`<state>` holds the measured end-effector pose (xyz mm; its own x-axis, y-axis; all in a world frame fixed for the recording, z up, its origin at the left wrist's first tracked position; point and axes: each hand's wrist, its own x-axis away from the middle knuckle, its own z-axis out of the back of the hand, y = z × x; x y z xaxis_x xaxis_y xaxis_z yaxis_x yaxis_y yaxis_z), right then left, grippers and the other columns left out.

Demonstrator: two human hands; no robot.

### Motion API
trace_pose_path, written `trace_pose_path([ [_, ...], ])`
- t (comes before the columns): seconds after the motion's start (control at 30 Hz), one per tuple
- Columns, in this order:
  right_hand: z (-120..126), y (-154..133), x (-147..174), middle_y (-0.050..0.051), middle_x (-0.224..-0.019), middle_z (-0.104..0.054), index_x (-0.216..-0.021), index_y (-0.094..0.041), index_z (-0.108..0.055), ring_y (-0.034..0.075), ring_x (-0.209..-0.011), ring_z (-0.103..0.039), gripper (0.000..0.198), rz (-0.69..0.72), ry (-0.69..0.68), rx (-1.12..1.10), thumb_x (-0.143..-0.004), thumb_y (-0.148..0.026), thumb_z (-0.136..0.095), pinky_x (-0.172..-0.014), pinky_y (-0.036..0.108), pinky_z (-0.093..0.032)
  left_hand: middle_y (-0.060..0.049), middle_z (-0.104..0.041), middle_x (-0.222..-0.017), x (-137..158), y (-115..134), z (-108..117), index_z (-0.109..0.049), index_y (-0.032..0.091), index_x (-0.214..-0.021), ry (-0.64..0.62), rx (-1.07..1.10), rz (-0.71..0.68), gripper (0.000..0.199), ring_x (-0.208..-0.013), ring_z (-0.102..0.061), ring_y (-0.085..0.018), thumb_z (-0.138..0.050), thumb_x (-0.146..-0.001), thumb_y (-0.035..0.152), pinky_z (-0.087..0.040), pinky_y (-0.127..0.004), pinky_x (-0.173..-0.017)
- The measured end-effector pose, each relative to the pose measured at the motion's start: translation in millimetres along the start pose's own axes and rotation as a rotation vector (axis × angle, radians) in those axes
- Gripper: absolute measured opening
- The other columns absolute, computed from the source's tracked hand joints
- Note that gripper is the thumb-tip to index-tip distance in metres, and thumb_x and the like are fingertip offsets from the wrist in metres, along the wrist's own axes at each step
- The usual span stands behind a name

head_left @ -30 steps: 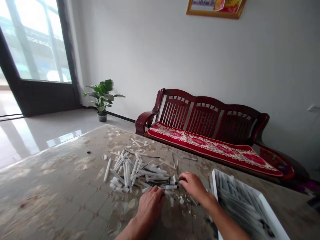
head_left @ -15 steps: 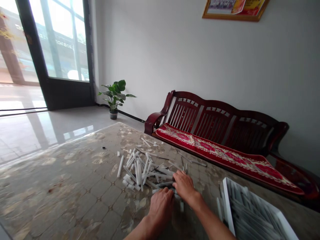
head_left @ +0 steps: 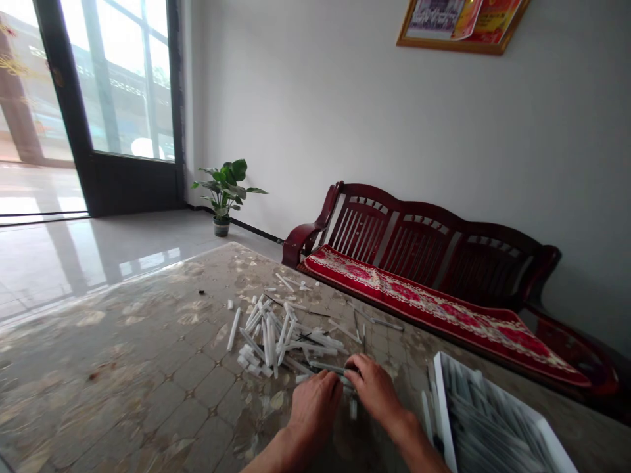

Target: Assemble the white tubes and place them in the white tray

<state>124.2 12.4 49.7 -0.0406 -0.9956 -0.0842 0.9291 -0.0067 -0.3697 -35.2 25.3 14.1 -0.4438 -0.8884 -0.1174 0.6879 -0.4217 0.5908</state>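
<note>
My left hand (head_left: pixel 315 402) and my right hand (head_left: pixel 375 387) are close together over the near side of a loose pile. Both have their fingers curled in a pinch, the fingertips almost meeting; what they grip is small and mostly covered by the fingers. The pile holds white pen-like plastic tubes (head_left: pixel 269 338), with short white cap-like pieces (head_left: pixel 249 358) at its near left edge and a few thin dark rods among them. A greyish tube (head_left: pixel 325 366) lies just beyond my fingertips; I cannot tell whether they touch it.
A white open box (head_left: pixel 446 414) full of slim translucent sticks stands at the right, a few sticks beside it. The patterned tabletop (head_left: pixel 162 381) carries a small dark bit (head_left: pixel 201 292). Behind are a dark red wooden bench (head_left: pixel 424 243), a potted plant (head_left: pixel 223 194) and a glass door (head_left: pixel 128 98).
My right hand has drawn back slightly from the pile, toward me and to the right, its fingers now curled beside the left. My left hand stays nearly in place. The view has shifted a little.
</note>
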Motion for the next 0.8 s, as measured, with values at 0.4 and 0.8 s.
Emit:
trace_pose_path([
  [0.4, -4, 17, -75, 0.009, -0.117, -0.067, -0.103, -0.022, -0.068, 0.023, -0.107, -0.063, 0.016, -0.258, 0.054, 0.352, -0.091, -0.023, -0.058, -0.079, 0.029, -0.044, -0.005, -0.075, -0.090, -1, -2, -2, -0.071, 0.023, -0.084, -0.027, 0.041, 0.018, 0.027, -0.086, -0.070, -0.019, -0.046, -0.095, 0.025, -0.045, -0.024, -0.072],
  [0.8, -1, -5, 4, 0.000, -0.077, -0.070, -0.082, -0.023, -0.062, 0.018, -0.075, -0.064, 0.012, -0.146, 0.017, -0.319, -0.087, -0.029, -0.053, -0.064, 0.024, -0.042, -0.006, -0.066, -0.109, -5, -12, 1, -0.060, 0.027, -0.129, 0.293, 0.158, -0.066, 0.056, -0.101, -0.063, -0.021, -0.049, -0.079, 0.003, -0.049, -0.031, -0.090],
])
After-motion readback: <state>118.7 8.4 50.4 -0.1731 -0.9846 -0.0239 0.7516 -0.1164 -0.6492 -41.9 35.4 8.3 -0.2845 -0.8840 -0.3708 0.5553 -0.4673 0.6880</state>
